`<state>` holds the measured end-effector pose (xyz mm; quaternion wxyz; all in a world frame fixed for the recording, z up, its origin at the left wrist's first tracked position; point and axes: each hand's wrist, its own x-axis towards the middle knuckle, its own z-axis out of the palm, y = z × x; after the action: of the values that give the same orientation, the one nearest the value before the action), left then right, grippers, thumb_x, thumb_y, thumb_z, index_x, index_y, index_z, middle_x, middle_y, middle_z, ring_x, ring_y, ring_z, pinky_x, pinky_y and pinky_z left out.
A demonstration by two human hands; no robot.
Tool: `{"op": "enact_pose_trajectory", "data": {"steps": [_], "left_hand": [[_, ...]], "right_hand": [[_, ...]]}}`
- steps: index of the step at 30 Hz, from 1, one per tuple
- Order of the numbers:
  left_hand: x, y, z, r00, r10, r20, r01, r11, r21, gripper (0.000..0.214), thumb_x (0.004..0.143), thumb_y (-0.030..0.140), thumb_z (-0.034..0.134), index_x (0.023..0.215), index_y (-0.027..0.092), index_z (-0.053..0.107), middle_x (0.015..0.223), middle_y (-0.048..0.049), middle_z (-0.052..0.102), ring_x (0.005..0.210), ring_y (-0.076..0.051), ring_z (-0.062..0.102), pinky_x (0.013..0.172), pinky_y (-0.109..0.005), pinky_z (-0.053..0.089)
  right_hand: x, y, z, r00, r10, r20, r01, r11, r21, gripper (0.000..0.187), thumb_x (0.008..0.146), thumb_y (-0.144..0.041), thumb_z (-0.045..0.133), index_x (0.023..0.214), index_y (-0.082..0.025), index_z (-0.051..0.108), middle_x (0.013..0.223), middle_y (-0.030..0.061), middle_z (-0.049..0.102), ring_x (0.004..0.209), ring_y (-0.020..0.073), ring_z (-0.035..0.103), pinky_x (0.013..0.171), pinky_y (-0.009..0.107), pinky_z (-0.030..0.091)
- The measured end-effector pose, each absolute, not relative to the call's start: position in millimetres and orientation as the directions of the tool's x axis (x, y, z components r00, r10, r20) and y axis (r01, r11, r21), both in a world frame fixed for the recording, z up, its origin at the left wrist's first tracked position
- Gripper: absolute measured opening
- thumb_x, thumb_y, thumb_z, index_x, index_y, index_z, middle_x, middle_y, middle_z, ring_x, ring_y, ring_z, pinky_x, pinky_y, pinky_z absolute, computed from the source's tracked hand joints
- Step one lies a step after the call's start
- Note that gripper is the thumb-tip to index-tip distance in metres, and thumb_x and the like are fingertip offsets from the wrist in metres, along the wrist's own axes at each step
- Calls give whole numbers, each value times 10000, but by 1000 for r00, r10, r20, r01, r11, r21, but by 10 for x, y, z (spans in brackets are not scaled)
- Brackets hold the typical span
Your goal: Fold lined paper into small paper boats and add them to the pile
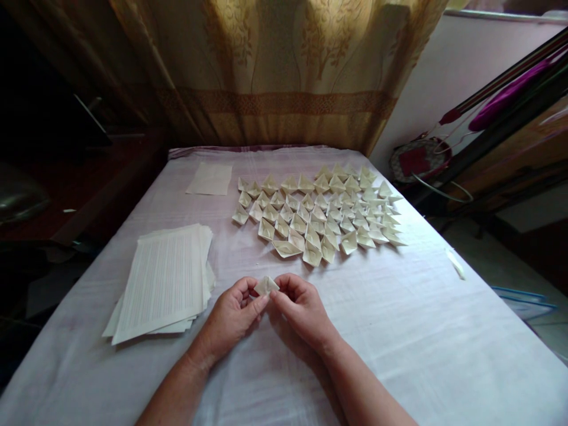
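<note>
A small folded piece of paper point(266, 286), diamond-shaped from here, is held between both hands above the table's near middle. My left hand point(237, 313) pinches its left corner between thumb and fingers. On the opposite corner, my right hand point(304, 305) has the same kind of pinch. Just beyond the hands, several folded paper boats point(310, 219) stand close together in uneven rows. The nearest paper boat point(312, 253) sits a short way past my right hand. Left of my left hand lies a stack of printed paper sheets point(166, 278), its edges uneven.
A white cloth point(399, 343) covers the table. One pale paper piece point(210, 179) lies flat at the back left. A patterned curtain point(284, 71) hangs behind the far edge. A white scrap point(455, 264) rests near the right edge, with a round bag point(421, 158) beyond it.
</note>
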<state>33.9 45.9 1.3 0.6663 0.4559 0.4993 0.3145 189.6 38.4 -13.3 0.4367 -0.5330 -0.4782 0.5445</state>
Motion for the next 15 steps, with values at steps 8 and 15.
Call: {"op": "enact_pose_trajectory", "data": {"steps": [8, 15], "left_hand": [[351, 472, -8, 267, 912, -312, -11, 327, 945, 390, 685, 435, 771, 906, 159, 606, 843, -33, 673, 765, -136, 609, 673, -215, 461], [322, 460, -28, 279, 883, -378, 63, 376, 924, 484, 688, 444, 756, 1050, 184, 568, 811, -16, 681, 686, -137, 617, 559, -200, 437]], "right_hand": [[1897, 386, -79, -86, 984, -156, -1, -157, -988, 207, 735, -355, 632, 804, -161, 642, 683, -9, 597, 614, 114, 501, 584, 233, 410], [1889, 399, -119, -28, 994, -106, 23, -105, -994, 181, 751, -349, 624, 748, -168, 634, 679, -2, 620, 627, 121, 529, 607, 237, 442]]}}
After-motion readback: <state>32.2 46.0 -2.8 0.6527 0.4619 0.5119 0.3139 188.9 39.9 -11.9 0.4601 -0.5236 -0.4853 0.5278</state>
